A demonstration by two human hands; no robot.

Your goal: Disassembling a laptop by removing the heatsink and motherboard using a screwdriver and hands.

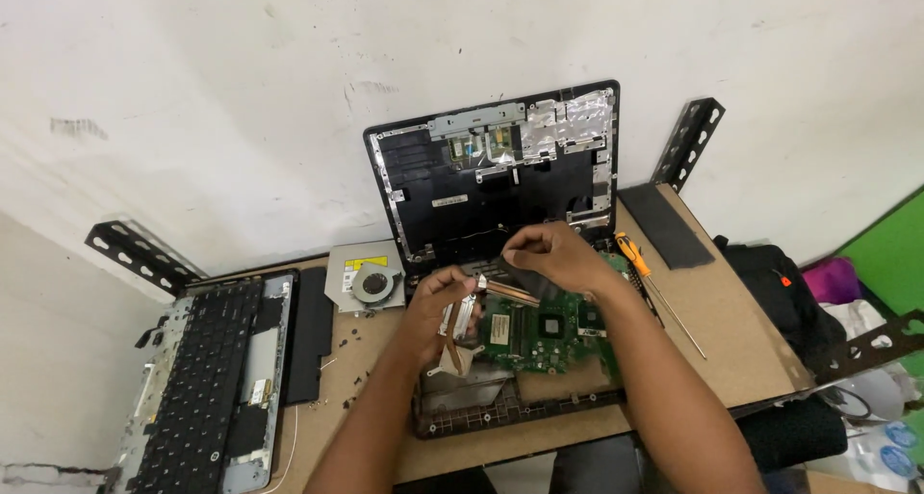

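The copper heat pipe [508, 290] was seen lying over the upper left of the green motherboard [549, 328], its long axis slanting from the left hand [435, 306], clenched on its finned end, up-right to the right hand [558, 255], pinched at something too small to tell

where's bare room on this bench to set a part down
Bare board lies right of the screwdriver, below the black strip. A smaller patch sits under the fan, dotted with screws. It is crowded around the motherboard, where both hands work.
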